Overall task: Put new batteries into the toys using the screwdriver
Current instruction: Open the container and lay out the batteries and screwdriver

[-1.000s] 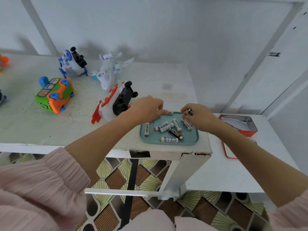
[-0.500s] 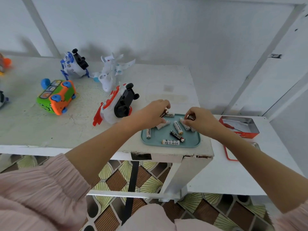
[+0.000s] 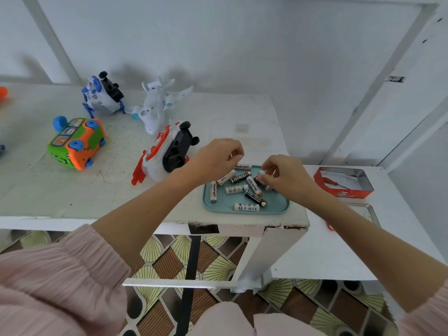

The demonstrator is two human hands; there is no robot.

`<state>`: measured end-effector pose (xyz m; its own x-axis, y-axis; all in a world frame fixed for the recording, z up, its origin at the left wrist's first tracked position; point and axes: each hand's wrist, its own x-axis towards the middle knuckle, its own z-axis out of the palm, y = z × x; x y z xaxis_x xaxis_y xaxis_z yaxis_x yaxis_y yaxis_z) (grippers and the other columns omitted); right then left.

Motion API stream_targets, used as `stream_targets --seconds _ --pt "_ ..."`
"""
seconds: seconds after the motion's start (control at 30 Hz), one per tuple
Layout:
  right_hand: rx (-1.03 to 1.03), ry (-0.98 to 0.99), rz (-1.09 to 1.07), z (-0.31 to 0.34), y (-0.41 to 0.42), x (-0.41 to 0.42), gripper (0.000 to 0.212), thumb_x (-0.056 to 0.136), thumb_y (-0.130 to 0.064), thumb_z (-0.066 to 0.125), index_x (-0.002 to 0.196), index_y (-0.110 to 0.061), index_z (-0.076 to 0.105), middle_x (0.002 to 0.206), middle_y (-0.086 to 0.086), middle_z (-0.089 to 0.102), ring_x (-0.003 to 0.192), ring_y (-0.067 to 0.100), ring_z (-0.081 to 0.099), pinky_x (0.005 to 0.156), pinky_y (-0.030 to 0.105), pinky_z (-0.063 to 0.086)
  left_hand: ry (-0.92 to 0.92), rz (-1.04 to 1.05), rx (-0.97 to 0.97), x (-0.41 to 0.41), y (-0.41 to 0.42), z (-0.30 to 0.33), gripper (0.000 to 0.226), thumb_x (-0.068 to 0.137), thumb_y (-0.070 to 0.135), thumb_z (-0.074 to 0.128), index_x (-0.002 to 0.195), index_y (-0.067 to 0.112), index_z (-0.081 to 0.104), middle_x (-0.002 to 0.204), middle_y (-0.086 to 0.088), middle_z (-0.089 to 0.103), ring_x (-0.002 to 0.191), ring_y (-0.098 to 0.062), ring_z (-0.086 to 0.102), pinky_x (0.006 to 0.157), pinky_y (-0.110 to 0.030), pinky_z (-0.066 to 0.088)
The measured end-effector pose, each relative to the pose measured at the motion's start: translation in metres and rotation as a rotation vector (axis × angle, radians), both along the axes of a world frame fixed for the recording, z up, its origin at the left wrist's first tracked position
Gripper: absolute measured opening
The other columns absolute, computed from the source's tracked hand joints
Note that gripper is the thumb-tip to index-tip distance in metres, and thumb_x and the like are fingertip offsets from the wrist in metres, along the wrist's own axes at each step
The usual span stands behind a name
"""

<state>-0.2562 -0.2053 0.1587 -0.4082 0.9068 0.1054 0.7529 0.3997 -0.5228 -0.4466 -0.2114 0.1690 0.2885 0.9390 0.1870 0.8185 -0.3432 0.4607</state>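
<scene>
Both hands hover over a teal tray (image 3: 208, 200) of loose batteries (image 3: 255, 198) near the right end of the white table (image 3: 72, 195). The left hand (image 3: 215, 157) is above the tray's far left corner, fingers curled; whether they pinch anything I cannot tell. The right hand (image 3: 284, 174) pinches a battery (image 3: 260, 177) at the tray's far right. Just left of the tray lies a red, white and black toy (image 3: 167, 154) on its side. A screwdriver (image 3: 335, 181) lies in the red tin (image 3: 349, 194) to the right.
</scene>
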Motion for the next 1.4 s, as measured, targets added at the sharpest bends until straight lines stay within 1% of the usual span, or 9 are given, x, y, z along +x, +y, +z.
stream_targets --seconds 0.13,0.23,0.3,0.57,0.7,0.9,1.13,1.33,1.4 --pt "0.044 -0.002 -0.013 0.001 0.004 0.006 0.013 0.087 -0.02 0.062 0.093 -0.009 0.062 0.091 0.003 0.059 0.076 0.011 0.048 0.072 0.027 0.042 -0.017 -0.022 0.03 0.006 0.005 0.004 0.015 0.095 0.013 0.051 0.101 0.008 0.064 0.091 0.002 0.059 0.087 -0.018 0.058 0.082 -0.035 0.049" --pt "0.081 0.0 -0.022 0.007 0.007 0.015 0.011 0.087 -0.021 0.06 0.09 -0.011 0.062 0.088 -0.001 0.059 0.072 0.008 0.046 0.071 0.026 0.04 -0.047 -0.05 0.043 0.015 0.01 0.01 0.016 0.095 0.011 0.051 0.102 0.006 0.065 0.094 -0.002 0.064 0.086 -0.016 0.057 0.073 -0.011 0.042" --pt "0.087 0.004 -0.029 0.013 0.009 0.025 0.012 0.088 -0.024 0.06 0.09 -0.013 0.062 0.086 -0.004 0.058 0.072 0.006 0.047 0.07 0.026 0.04 -0.047 -0.087 0.046 0.025 0.015 0.014 0.016 0.095 0.01 0.052 0.102 0.006 0.065 0.094 -0.004 0.065 0.086 -0.016 0.058 0.069 -0.006 0.038" --pt "0.098 0.05 -0.156 0.032 0.023 0.101 0.013 0.087 -0.015 0.06 0.092 -0.004 0.064 0.089 0.003 0.061 0.074 0.012 0.049 0.072 0.023 0.039 -0.067 -0.202 0.084 0.099 0.046 0.038 0.014 0.092 0.007 0.054 0.099 0.001 0.065 0.091 -0.007 0.065 0.084 -0.02 0.058 0.068 -0.009 0.037" --pt "0.058 0.065 -0.258 0.033 0.034 0.172 0.012 0.089 -0.009 0.056 0.096 -0.003 0.064 0.094 0.005 0.061 0.081 0.014 0.052 0.077 0.026 0.044 -0.069 -0.262 0.067 0.162 0.068 0.037 0.014 0.092 0.006 0.054 0.099 0.001 0.065 0.091 -0.006 0.063 0.082 -0.018 0.055 0.073 -0.017 0.039" --pt "0.013 0.056 -0.376 0.026 0.057 0.305 0.009 0.089 -0.009 0.056 0.093 -0.007 0.063 0.092 0.002 0.06 0.073 0.009 0.049 0.061 0.014 0.036 -0.027 -0.299 0.052 0.278 0.115 0.021 0.015 0.093 0.009 0.053 0.101 0.002 0.064 0.095 -0.006 0.065 0.081 -0.012 0.052 0.072 -0.013 0.036" --pt "-0.044 0.054 -0.389 0.003 0.1 0.411 0.012 0.09 -0.009 0.055 0.097 -0.003 0.063 0.092 0.002 0.059 0.08 0.014 0.052 0.071 0.019 0.037 -0.054 -0.24 -0.038 0.37 0.157 -0.004 0.017 0.096 0.014 0.051 0.106 0.006 0.063 0.094 0.003 0.058 0.084 -0.011 0.053 0.065 -0.004 0.037" --pt "-0.132 0.062 -0.337 -0.039 0.16 0.441 0.012 0.089 -0.007 0.055 0.097 -0.004 0.063 0.093 0.001 0.058 0.082 0.012 0.05 0.07 0.018 0.038 -0.061 -0.131 -0.182 0.398 0.19 -0.05 0.016 0.096 0.012 0.051 0.106 0.006 0.062 0.095 0.002 0.057 0.086 -0.012 0.054 0.068 -0.01 0.038" --pt "-0.172 0.066 -0.31 -0.06 0.182 0.444 0.011 0.089 -0.005 0.055 0.097 -0.003 0.063 0.092 0.001 0.058 0.08 0.011 0.05 0.063 0.012 0.039 -0.066 -0.088 -0.228 0.401 0.203 -0.067 0.016 0.095 0.01 0.051 0.106 0.005 0.062 0.094 0.002 0.056 0.086 -0.013 0.053 0.072 -0.015 0.038"
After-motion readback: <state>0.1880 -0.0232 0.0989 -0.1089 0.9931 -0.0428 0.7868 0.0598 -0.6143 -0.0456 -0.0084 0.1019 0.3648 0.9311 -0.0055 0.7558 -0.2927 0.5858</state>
